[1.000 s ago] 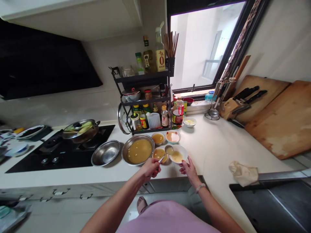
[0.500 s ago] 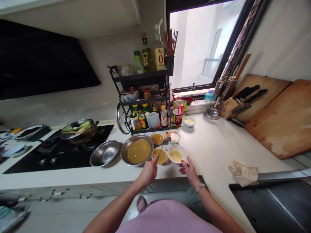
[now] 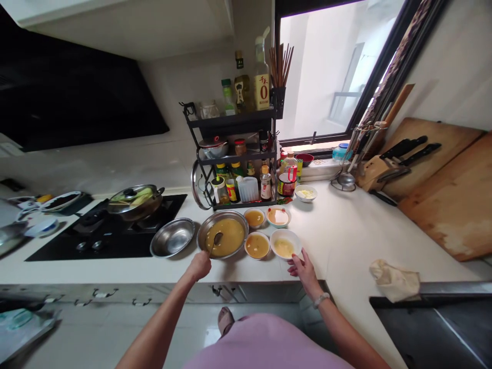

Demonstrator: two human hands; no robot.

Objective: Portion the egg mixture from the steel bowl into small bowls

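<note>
A ladle is gripped by its handle in my left hand, with its bowl end in the yellowish soup of a wide metal basin. My right hand pinches the near right rim of a white bowl, which has some pale yellow liquid at its bottom. Between basin and white bowl stands a small bowl of soup. Behind it are another soup bowl and a patterned-rim bowl with similar liquid.
An empty-looking metal basin sits left, beside a lidded pan on the black stove. A black rack of bottles stands behind. Rightward are a small white bowl, a knife block, a cloth and the sink.
My left hand has swung the ladle leftward from above the small bowls into the basin's soup. My right hand stays at the white bowl. The view has shifted slightly.
</note>
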